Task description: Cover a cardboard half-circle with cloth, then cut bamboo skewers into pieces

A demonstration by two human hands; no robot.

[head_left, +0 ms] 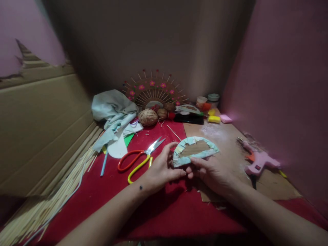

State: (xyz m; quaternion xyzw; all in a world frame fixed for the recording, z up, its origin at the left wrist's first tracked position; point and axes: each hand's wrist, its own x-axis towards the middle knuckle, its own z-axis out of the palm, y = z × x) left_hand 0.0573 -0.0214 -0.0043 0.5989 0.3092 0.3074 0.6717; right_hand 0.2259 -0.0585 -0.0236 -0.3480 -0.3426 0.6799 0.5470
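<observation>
Between my two hands is a half-circle cardboard piece (196, 148), its brown middle framed by pale blue-green cloth folded over the edge. My left hand (164, 167) grips its left end, with the fingers partly hidden behind it. On the lower right edge, my right hand (212, 172) pinches the piece, thumb lying on the cloth border. Left of my left hand lie scissors (148, 153) with one red and one yellow handle, blades apart. A thin stick (174, 132) rests on the red cloth just beyond the piece.
A pink glue gun (261, 162) lies on a cardboard sheet (276, 186) at right. Twine balls (148, 117), crumpled pale cloth (112, 106) and a flower-decorated stick fan (152, 85) stand at the back. Many thin sticks (61, 186) line the left, beside a cardboard wall (43, 130).
</observation>
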